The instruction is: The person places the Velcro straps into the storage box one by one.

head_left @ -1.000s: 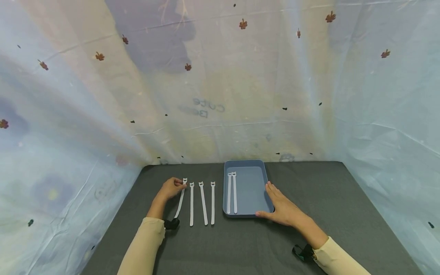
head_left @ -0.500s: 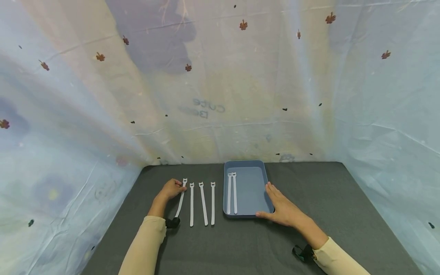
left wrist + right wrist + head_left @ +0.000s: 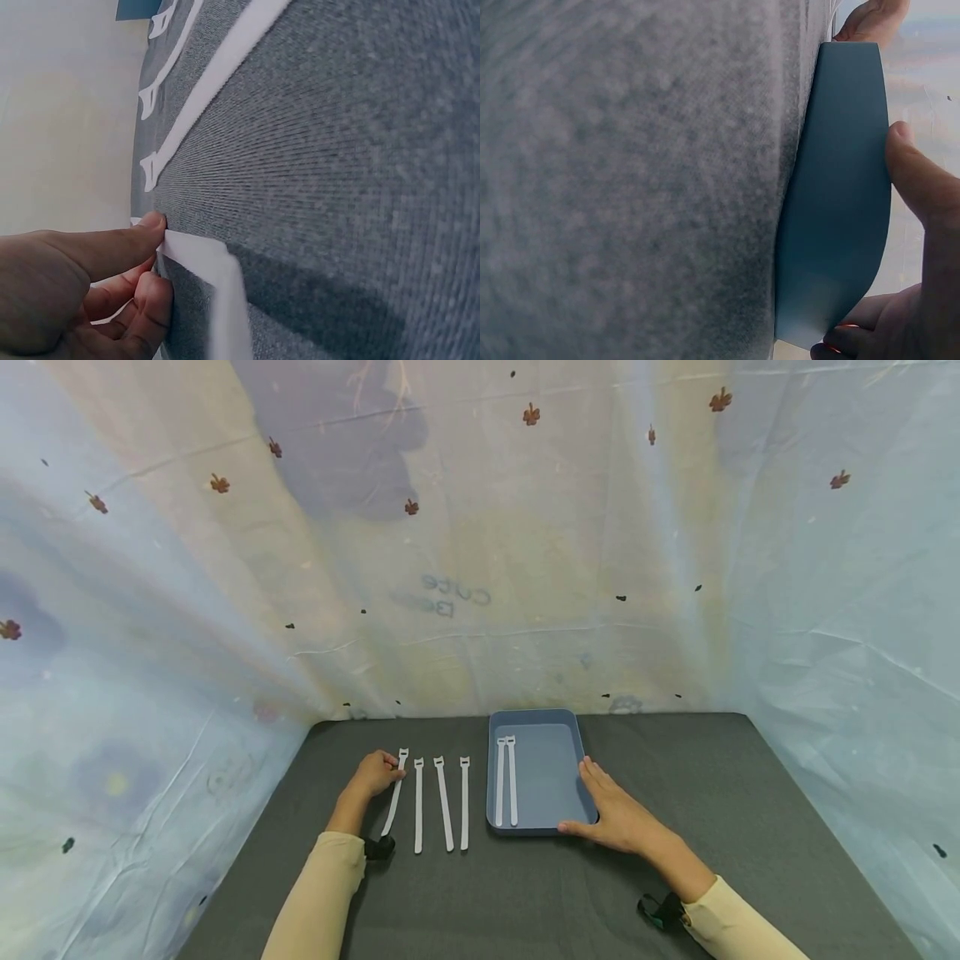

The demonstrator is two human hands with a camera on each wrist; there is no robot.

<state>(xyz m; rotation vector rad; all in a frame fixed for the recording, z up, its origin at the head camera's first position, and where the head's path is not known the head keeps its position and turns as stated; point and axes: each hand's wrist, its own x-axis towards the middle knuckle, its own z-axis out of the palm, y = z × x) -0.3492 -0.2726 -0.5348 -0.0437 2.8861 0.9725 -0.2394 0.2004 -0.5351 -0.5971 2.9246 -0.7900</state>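
Observation:
My left hand [image 3: 375, 774] pinches a white hook-and-loop cable tie [image 3: 393, 803] just below its slotted head, at the left end of a row. In the left wrist view, thumb and fingers grip this cable tie [image 3: 199, 253], whose strap bends up off the cloth toward the camera. Around the near right corner of a blue-grey tray [image 3: 547, 777] lies my right hand [image 3: 618, 817], thumb on the front rim and straight fingers along the right side. The right wrist view has the tray's outer wall [image 3: 840, 172] between thumb and fingers.
Three more white cable ties [image 3: 444, 806] lie side by side between the left hand and the tray. Inside the tray, two cable ties [image 3: 513, 785] rest along its left side. Dark grey cloth [image 3: 540, 893] covers the table, and a printed curtain [image 3: 480, 568] hangs behind it.
The left forearm has shifted slightly to the right while its fingers keep hold of the cable tie. The right hand and tray have not moved.

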